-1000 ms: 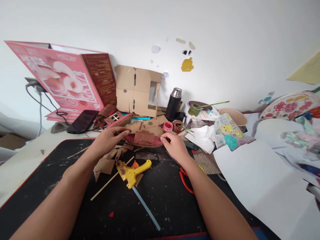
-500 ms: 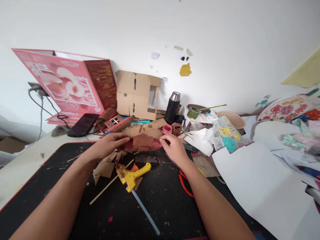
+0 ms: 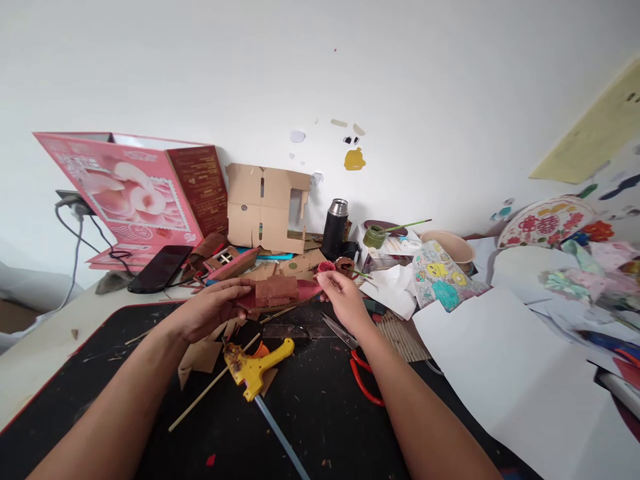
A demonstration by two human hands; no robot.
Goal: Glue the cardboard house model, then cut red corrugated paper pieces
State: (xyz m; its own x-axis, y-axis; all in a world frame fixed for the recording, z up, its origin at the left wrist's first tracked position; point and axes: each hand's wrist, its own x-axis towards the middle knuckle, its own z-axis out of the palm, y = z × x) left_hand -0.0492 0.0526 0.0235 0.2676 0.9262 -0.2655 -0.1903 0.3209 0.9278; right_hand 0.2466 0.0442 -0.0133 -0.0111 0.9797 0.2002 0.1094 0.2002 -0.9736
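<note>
Both hands hold a small red-and-brown cardboard model boat [image 3: 277,291] above the black mat, with a brown piece across its middle. My left hand [image 3: 213,310] closes on its left end, thumb below and fingers along the top. At the right end, my right hand [image 3: 343,297] pinches the red tip between thumb and fingers. Under my forearms' span lies a yellow glue gun [image 3: 255,370] with a translucent glue stick out of its back. Red-handled scissors [image 3: 357,360] rest beside my right forearm, partly covered by it.
Cardboard scraps [image 3: 200,357] and a thin wooden stick [image 3: 200,400] lie on the mat. Behind are open paint jars [image 3: 345,265], a black thermos [image 3: 334,230], a phone [image 3: 160,268] and a pink box [image 3: 135,193]. White paper [image 3: 515,360] covers the right side.
The camera view has shifted, so the surroundings appear lower and further left. The model boat sits slightly higher over the mat, its right end tilted up a little; both hands keep hold.
</note>
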